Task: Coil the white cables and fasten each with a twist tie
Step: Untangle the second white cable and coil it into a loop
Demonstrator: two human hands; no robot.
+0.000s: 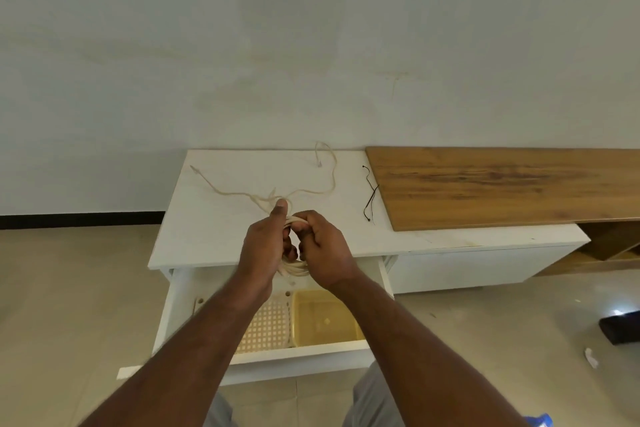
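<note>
**Both hands closed on a half-wound white cable above the open drawer**

The left hand (265, 243) and right hand (323, 246) meet just over the front edge of the white bench (214, 232), each curled shut around the same coil of white cable (294, 267). Loops of the coil hang out below the fingers, and a short arc of it shows between the two thumbs. The left thumb points up and away from the body; the right fingers are folded tight over the top of the bundle.

From the hands the loose end of the cable (311, 191) trails across the bench top, curving back toward the wall, and a second pale strand (221, 191) runs off toward the far left corner. Two black twist ties (370, 194) lie crossed on the bench near a wooden board (502, 184), well apart from the hands.

Below the forearms the drawer (180, 308) stands pulled out, holding a perforated white tray (266, 326) beside a yellowish translucent box (325, 322).
</note>
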